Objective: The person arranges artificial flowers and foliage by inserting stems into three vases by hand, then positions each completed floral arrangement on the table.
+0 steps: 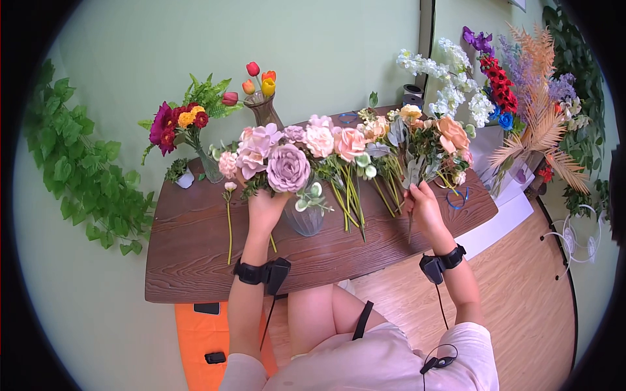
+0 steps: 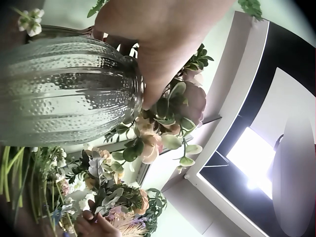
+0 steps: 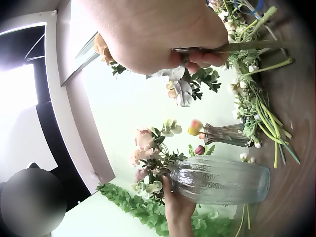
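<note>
My left hand holds the neck of a ribbed clear glass vase, its thumb and fingers around the rim in the left wrist view. A mauve rose, pale pink blooms and small green leaves crowd the vase's mouth. On the right, my right hand pinches the stem of a sprig with silvery leaves. That sprig stands upright in front of a peach rose. The stem's lower end points down toward the wooden table.
Loose flower stems lie between the hands. A single white-budded stem lies at the left. Behind stand a brown glass vase of tulips and a small vase of dark red and yellow flowers. Tall artificial flowers stand at the right.
</note>
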`<state>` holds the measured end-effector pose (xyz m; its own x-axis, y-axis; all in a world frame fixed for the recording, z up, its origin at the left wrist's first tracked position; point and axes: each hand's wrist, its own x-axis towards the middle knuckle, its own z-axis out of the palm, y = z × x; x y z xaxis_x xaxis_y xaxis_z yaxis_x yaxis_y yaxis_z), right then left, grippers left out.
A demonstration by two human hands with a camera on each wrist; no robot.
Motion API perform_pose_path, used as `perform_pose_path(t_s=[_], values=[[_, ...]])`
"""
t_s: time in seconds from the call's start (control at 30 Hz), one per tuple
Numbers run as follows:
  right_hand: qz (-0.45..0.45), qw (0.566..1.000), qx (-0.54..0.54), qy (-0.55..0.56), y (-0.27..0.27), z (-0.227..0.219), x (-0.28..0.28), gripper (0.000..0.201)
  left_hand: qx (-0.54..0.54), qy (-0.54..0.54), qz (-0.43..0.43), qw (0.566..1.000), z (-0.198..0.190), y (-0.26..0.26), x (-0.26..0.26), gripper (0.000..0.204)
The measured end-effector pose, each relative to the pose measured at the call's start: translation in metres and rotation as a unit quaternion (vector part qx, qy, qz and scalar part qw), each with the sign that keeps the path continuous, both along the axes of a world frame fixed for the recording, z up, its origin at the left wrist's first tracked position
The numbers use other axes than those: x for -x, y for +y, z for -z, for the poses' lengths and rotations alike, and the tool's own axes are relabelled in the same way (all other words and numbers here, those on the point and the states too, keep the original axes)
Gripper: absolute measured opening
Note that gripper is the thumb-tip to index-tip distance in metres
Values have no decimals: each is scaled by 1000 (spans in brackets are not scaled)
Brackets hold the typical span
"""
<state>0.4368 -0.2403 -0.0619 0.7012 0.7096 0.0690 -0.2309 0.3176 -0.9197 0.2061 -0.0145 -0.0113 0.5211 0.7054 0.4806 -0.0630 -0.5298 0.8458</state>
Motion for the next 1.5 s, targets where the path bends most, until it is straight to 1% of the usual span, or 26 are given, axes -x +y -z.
perform_pose_path(t_s=[0.1, 0.13, 0.2, 0.23, 0.27, 0.37, 0.4, 0.5, 0.53, 0.57, 0.67, 0.7, 0.8, 0.83, 0.87, 0.9, 0.97, 1.03, 1.1, 1.23, 1.3, 1.33, 1.37, 1.43, 1.47, 1.5], values=[[36, 999, 9, 33, -2, -7, 2, 10, 19, -8, 2, 1000, 0, 7, -3, 45], [37, 999, 9, 35, -2, -10, 2, 10, 60, -9, -1, 998, -2, 4, -2, 45], [41, 996, 73, -38, 3, -18, 2, 10, 73, -10, -5, 997, -4, 7, -4, 45], [43, 996, 73, -36, 9, -16, 0, 10, 85, -14, -11, 996, -4, 8, -5, 45], [47, 996, 46, -54, 17, -12, -2, 11, 96, -49, -2, 994, 2, 13, -7, 45], [33, 997, 20, -60, 40, -16, 0, 14, 73, -40, -11, 997, 8, 20, -7, 44], [13, 998, 16, -58, 53, -13, -1, 16, 87, -97, 7, 992, 13, 21, -10, 44], [7, 998, -29, -54, 105, -9, 4, 23, 60, -125, 13, 990, 18, 25, -11, 44], [-47, 997, 21, -65, 108, -14, 5, 23, 65, -121, 2, 991, 15, 22, -11, 44], [-54, 993, 34, -103, 119, -19, 10, 24, 62, -119, 2, 991, 15, 23, -12, 44], [-138, 979, 70, -129, 158, -10, 18, 31, 67, -147, 72, 984, 16, 26, -10, 38], [-168, 970, 101, -141, 171, -6, 19, 34, 64, -147, 71, 985, 17, 27, -10, 38], [-240, 955, 98, -146, 194, 4, 29, 39, -18, -110, 28, 993, 16, 28, -10, 36], [-267, 945, 130, -140, 186, -13, 38, 36, -21, -110, 29, 993, 15, 28, -10, 36], [-288, 944, 82, -139, 208, 11, 35, 36, -20, -125, 34, 991, 15, 28, -11, 36], [-309, 940, 35, -138, 217, 15, 40, 37, -19, -140, 40, 989, 14, 26, -12, 36], [-326, 939, 27, -105, 218, 28, 42, 36, 0, -138, 42, 990, 12, 22, -13, 37], [-344, 936, 20, -71, 215, 27, 43, 37, 82, -155, 61, 983, 9, 18, -12, 43], [-316, 892, 154, -286, 211, 26, 35, 37, 70, -155, 51, 984, 5, 14, -13, 39], [-276, 897, 207, -276, 202, 36, 26, 37, 50, -139, 31, 989, 3, 14, -13, 34], [-80, 880, 174, -434, 197, 44, 19, 29, 50, -139, 31, 989, 3, 15, -14, 34], [-30, 890, 176, -420, 192, 47, 14, 23, 48, -138, 31, 989, 3, 15, -14, 34], [-30, 890, 177, -420, 189, 50, 13, 23, 50, -138, 31, 989, 2, 14, -13, 34], [124, 810, 290, -494, 178, 47, 15, 21, 69, -134, 46, 987, 0, 12, -12, 45], [83, 800, 329, -496, 174, 43, 13, 26, 69, -134, 46, 987, -1, 12, -12, 45], [83, 800, 329, -496, 172, 41, 9, 26, 75, -128, 36, 988, -1, 12, -12, 45]])
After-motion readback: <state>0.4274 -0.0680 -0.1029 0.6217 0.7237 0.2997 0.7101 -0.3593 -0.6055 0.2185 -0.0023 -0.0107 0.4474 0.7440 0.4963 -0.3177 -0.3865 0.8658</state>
